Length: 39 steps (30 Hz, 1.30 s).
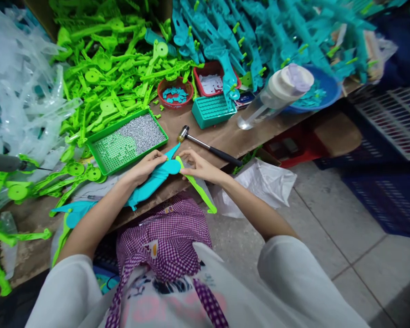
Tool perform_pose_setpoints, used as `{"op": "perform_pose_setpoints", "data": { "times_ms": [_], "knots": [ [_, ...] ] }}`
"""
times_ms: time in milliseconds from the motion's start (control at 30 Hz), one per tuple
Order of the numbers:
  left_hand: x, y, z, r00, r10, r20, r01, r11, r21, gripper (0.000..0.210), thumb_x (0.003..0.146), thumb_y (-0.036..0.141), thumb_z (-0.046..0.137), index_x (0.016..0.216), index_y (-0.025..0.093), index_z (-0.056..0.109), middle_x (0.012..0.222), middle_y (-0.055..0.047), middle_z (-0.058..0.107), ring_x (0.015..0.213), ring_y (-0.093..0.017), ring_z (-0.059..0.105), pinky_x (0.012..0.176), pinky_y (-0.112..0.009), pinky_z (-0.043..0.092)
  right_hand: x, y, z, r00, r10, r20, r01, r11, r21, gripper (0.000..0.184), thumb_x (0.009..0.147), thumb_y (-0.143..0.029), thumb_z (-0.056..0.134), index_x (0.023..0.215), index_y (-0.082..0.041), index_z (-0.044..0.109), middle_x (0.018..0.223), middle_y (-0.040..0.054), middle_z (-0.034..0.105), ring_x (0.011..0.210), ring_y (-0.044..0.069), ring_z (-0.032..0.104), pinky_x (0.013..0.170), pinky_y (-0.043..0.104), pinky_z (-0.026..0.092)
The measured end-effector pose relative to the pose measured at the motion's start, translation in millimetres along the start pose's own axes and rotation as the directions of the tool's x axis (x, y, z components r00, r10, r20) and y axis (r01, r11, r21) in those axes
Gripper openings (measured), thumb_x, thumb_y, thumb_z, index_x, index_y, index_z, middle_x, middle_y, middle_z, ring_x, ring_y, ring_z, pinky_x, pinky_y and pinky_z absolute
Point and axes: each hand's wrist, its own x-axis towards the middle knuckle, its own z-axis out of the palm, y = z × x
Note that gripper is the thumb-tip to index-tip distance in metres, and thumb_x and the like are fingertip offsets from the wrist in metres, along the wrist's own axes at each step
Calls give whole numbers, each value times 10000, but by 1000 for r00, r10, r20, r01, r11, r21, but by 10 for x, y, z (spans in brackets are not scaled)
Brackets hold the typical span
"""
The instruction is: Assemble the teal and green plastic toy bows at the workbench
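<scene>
My left hand is closed on a flat turquoise plastic part with a pointed tip and a round end. My right hand pinches a slim lime-green plastic arm against that round end. The two pieces meet at the table's front edge, the green one slanting down to the right. Just beyond my fingers lies a hammer with a black handle. Behind my left hand stands a green tray heaped partly with small silver metal pieces. Whether the pieces are fastened together is hidden by my fingers.
Lime-green parts pile up at the back left, turquoise parts at the back right. A clear bottle, a red basket and a teal box stand behind the hammer. An electric screwdriver points in from the left.
</scene>
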Motion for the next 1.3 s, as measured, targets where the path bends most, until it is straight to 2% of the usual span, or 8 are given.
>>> {"op": "perform_pose_setpoints", "data": {
  "times_ms": [133,467,600,700,867,1033,1200,1300],
  "knots": [
    [-119,112,24,999,-13,31,14,999,-40,201,790,377,641,813,208,535,753,-17,585,679,-131,524,627,-283,436,68,-84,29,988,106,109,-131,958,256,498,742,-351,712,1197,-250,537,1003,15,634,706,117,608,592,298,579],
    [-227,149,12,997,6,78,-5,1000,-15,252,809,426,637,858,205,526,795,-4,563,688,-118,509,618,-260,426,32,-282,-35,928,275,249,-357,846,397,472,768,-230,648,1238,-223,595,946,59,723,712,173,692,656,347,600],
    [-318,233,-3,995,17,97,-10,998,-65,269,787,413,661,874,200,522,803,-4,561,689,-117,518,622,-257,432,-32,-374,-51,995,61,78,-67,995,79,408,784,-329,691,1175,-219,661,855,16,718,707,146,652,671,318,572],
    [-453,365,-14,990,6,143,4,998,-64,312,777,447,666,909,202,522,794,-10,572,667,-122,521,599,-259,433,-147,-471,-79,986,-167,-24,162,977,-137,364,816,-438,672,1112,-226,704,949,29,724,837,161,657,792,346,552],
    [-490,442,-153,990,-12,141,16,999,-29,353,753,488,680,929,213,544,764,1,562,620,-118,495,566,-258,408,-247,-528,4,957,-204,-205,209,978,3,493,871,-569,555,1247,-257,621,1075,59,689,952,182,650,851,379,549],
    [-471,400,-362,997,11,81,-16,998,56,340,760,498,674,913,211,576,749,7,556,635,-126,495,578,-255,390,-316,-545,792,868,-262,-423,289,957,1,477,878,-509,551,1298,-285,520,1317,105,511,1298,249,457,1130,487,375],
    [-694,467,-456,994,57,89,-77,970,232,318,841,498,584,943,198,599,758,3,567,687,-141,507,607,-251,393,-372,-488,1449,733,-152,-663,490,794,359,362,896,-507,438,1162,-276,520,1197,96,514,1152,249,548,1009,466,477],
    [-784,510,-464,991,63,120,-92,961,260,325,854,498,571,947,188,592,774,2,567,694,-136,498,605,-242,390,-348,-398,1338,768,-179,-615,510,752,418,302,942,-459,412,1141,-279,550,1131,62,580,1026,201,600,909,396,512]
  ]
}}
